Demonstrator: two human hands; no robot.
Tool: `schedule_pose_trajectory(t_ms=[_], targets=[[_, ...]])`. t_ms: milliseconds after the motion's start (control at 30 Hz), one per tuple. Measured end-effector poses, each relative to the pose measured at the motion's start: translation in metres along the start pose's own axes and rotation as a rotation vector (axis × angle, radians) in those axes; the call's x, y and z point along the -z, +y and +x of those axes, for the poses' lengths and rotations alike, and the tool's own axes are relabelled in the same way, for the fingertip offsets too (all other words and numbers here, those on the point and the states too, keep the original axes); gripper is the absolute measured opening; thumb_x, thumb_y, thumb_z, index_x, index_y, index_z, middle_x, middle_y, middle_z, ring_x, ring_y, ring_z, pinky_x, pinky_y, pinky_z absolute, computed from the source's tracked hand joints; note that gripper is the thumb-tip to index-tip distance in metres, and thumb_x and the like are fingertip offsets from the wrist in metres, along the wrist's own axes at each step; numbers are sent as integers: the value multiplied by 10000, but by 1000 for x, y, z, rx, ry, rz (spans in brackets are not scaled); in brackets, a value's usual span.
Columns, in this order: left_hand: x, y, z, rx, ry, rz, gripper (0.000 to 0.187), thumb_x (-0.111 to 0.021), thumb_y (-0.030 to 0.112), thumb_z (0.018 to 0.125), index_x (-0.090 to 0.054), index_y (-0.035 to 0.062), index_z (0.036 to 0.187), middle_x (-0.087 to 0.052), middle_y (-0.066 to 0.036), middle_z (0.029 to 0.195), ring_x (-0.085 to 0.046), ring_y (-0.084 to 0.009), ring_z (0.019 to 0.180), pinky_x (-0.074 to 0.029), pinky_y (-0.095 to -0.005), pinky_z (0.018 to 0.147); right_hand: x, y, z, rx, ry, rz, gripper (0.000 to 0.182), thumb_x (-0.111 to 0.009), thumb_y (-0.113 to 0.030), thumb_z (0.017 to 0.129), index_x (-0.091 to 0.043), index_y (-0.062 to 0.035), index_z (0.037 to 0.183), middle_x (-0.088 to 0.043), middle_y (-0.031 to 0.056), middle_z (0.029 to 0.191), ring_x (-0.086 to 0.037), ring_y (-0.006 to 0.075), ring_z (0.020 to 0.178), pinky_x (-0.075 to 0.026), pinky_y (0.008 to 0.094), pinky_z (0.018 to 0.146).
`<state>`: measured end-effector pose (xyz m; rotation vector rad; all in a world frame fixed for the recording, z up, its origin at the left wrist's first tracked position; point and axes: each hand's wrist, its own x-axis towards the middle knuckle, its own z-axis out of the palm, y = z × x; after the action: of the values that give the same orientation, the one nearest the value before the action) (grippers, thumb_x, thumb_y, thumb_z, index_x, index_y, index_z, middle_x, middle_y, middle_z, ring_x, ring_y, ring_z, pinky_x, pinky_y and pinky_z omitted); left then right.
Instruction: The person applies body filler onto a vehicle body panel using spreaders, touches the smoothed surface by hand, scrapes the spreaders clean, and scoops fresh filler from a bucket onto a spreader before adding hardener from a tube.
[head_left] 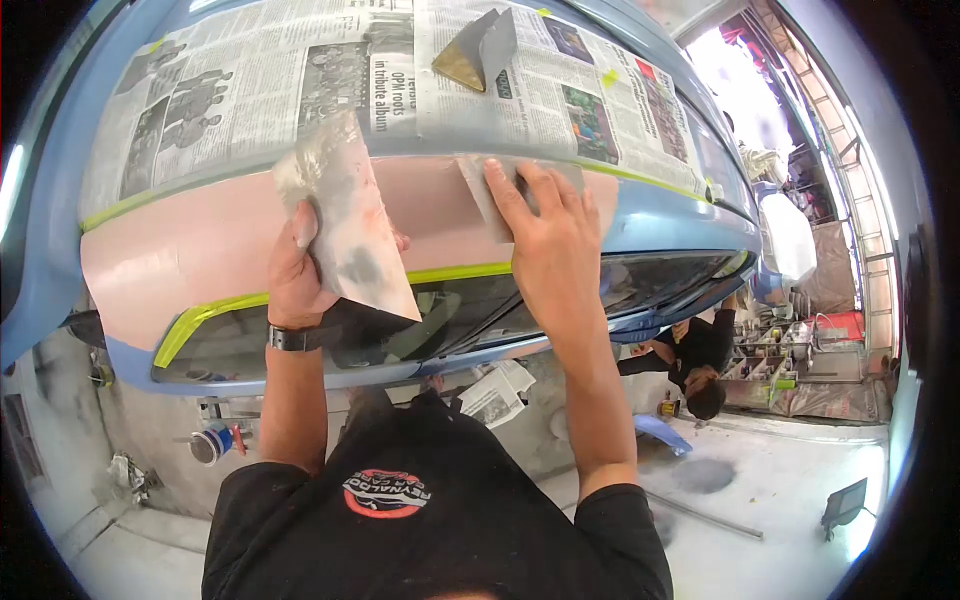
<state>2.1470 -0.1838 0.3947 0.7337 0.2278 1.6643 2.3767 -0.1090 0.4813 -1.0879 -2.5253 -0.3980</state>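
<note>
My left hand (292, 265), with a dark wristband below it, is closed on a flat putty board (355, 225) tilted above the car's roof edge. Pale, greyish putty is smeared thickly at the board's upper end. My right hand (548, 215) is closed on a thin, flat grey spreader (487, 205), its fingers pressing it flat against the pink filled strip (200, 235) along the roof edge. Part of the spreader is hidden under the hand. Green masking tape (470, 271) runs below the strip, beside the side windows.
Newspaper (250, 100) covers the blue roof; a grey and gold angular piece (478, 52) stands on it. Another person (695, 350) crouches at right beside a cluttered shelf (800, 355). A can (210, 445), folded newspaper (497, 392) and a floodlight (845, 503) are on the floor.
</note>
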Motion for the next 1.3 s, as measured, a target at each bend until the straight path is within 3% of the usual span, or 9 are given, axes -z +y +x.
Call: schedule_pose_trajectory(t_ms=[67,433,600,700,800,833,933,1300], targets=[[-15,3,1,22,112,91,517,-439,539,1012,-581,55,1125,-587,-97,824,-583,-280,854,-480,-526,886,-8,4,-3,10,-29,21,511,-551,-80,868,-584,-192,1365,-559,110,1300,-534,348,1185,-400,606,1009],[-20,5,7,-3,21,163,494,-438,546,1011,-599,79,1039,-530,-71,748,-557,-273,812,-473,-530,844,-26,-6,-47,36,13,35,530,-563,-107,860,-579,-202,1381,-534,138,1325,-497,385,1201,-422,594,960],[-18,3,6,-18,24,149,481,-437,538,1013,-595,85,1041,-533,-70,746,-550,-271,817,-464,-533,854,-35,-7,-66,38,33,29,530,-562,-112,861,-570,-201,1384,-532,136,1328,-496,391,1206,-427,605,965],[-18,4,6,-20,3,169,482,-431,531,1016,-593,79,1058,-541,-72,760,-550,-271,827,-459,-532,861,-21,-7,-70,29,9,51,567,-629,-24,783,-632,-197,1323,-566,129,1293,-524,372,1188,-441,554,963],[-19,5,7,-10,-5,164,486,-426,525,1019,-588,70,1079,-550,-77,784,-553,-273,840,-458,-533,866,6,9,-71,-6,-92,55,571,-614,3,768,-639,-181,1307,-586,124,1260,-554,351,1168,-438,548,970],[-19,5,7,0,-3,159,488,-425,523,1020,-586,67,1085,-552,-79,793,-555,-273,844,-457,-533,867,15,16,-64,-15,-40,46,578,-590,40,756,-638,-146,1301,-605,126,1231,-580,344,1136,-440,506,976],[-18,4,6,-6,7,150,488,-427,521,1020,-583,65,1092,-557,-84,814,-558,-275,854,-458,-528,871,12,40,-42,-87,19,96,515,-549,-41,831,-611,-152,1329,-593,114,1273,-553,367,1188,-411,571,1002],[-17,5,5,-1,21,168,493,-434,537,1014,-584,69,1059,-533,-76,788,-556,-271,844,-475,-527,876,-5,54,-19,-33,6,141,548,-601,-12,778,-634,-154,1306,-597,123,1259,-564,340,1165,-428,517,971]])
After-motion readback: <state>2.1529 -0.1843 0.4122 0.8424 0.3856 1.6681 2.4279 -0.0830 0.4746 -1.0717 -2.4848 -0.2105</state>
